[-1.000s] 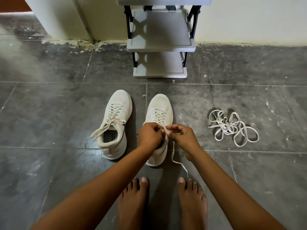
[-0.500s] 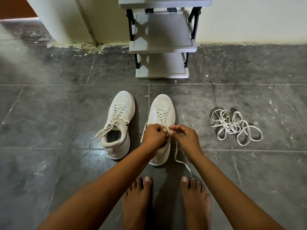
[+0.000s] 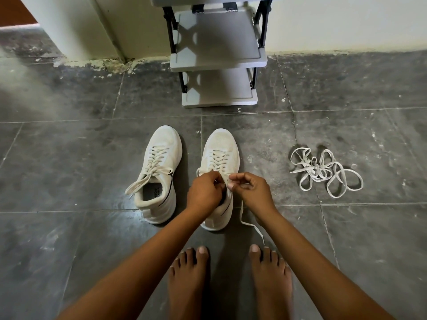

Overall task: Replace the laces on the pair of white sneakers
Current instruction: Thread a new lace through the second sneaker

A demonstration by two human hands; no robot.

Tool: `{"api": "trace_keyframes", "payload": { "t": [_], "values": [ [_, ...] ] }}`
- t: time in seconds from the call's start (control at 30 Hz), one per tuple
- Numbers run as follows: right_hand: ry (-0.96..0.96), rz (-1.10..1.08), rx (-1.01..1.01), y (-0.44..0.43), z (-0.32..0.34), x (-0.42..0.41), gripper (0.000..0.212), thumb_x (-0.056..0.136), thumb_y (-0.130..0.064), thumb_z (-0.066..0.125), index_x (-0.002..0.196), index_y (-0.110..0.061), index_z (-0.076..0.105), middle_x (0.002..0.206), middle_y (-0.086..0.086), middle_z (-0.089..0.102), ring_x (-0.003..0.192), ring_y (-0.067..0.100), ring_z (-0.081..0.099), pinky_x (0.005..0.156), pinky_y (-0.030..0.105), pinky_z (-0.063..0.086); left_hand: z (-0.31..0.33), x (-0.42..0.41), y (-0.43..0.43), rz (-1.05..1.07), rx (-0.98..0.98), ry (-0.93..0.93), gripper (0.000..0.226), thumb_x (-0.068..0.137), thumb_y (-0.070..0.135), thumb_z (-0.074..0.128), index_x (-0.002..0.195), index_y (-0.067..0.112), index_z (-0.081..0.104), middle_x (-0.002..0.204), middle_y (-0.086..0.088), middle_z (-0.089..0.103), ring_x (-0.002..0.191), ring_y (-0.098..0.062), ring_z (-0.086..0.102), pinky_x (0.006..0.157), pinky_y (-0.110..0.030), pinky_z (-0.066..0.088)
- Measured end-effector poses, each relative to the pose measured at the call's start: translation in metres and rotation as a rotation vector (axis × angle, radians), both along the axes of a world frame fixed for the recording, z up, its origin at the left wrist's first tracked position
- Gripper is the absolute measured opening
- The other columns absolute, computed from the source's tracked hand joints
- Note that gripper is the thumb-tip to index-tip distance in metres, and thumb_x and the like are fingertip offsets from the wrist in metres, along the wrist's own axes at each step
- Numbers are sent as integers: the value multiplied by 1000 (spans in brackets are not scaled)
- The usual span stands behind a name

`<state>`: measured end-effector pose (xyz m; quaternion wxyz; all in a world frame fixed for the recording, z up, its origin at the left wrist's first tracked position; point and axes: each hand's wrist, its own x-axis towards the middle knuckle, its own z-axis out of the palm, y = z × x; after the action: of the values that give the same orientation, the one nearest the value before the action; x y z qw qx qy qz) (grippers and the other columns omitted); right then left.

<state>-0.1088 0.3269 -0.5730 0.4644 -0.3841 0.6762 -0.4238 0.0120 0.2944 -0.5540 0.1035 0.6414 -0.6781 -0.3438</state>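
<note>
Two white sneakers stand side by side on the dark tiled floor, toes pointing away from me. The left sneaker (image 3: 159, 174) is laced, its lace ends lying loose over the opening. Over the top eyelets of the right sneaker (image 3: 220, 155) my left hand (image 3: 204, 192) and my right hand (image 3: 250, 191) meet, each pinching the shoe's lace. One lace end (image 3: 250, 224) trails down to the floor by my right foot. A tangled pile of loose white laces (image 3: 323, 172) lies on the floor to the right.
A grey shoe rack (image 3: 219, 65) with black posts stands against the cream wall straight ahead. My bare feet (image 3: 228, 280) are planted just behind the right sneaker. Open floor tiles spread to the left and right.
Both hands stay at the top of the right sneaker with only small finger motion on the lace. The camera has shifted slightly, so everything sits a little further right.
</note>
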Motion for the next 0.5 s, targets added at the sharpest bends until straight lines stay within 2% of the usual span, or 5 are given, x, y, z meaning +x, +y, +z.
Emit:
{"api": "trace_keyframes", "payload": {
  "t": [0.13,0.27,0.4,0.5],
  "values": [
    [51,13,-23,-1,-1,0,12,83,-9,68,95,-13,71,95,0,70,87,14,65,83,22,50,-5,2,6,49,-98,-1,11,90,16,54,80,21,53,75,3,55,70,-16,51,62,-28,40],
    [163,68,-66,-6,-1,-2,13,82,-8,69,95,-10,72,88,-3,68,80,7,63,73,7,47,-7,3,5,59,-81,48,8,89,13,54,84,16,59,76,3,55,75,-20,55,68,-34,45],
    [176,114,-60,-9,0,-5,15,82,-7,69,96,-8,72,91,2,70,83,11,64,77,13,48,-7,2,2,78,-71,57,6,87,16,58,86,16,64,81,-2,65,80,-22,60,71,-33,48],
    [204,135,-65,-12,0,-5,15,83,-7,68,97,-7,72,92,4,70,76,5,61,71,7,45,-5,0,0,89,-89,43,8,86,16,58,85,17,66,83,-4,67,81,-23,61,70,-33,49]
  ]
}}
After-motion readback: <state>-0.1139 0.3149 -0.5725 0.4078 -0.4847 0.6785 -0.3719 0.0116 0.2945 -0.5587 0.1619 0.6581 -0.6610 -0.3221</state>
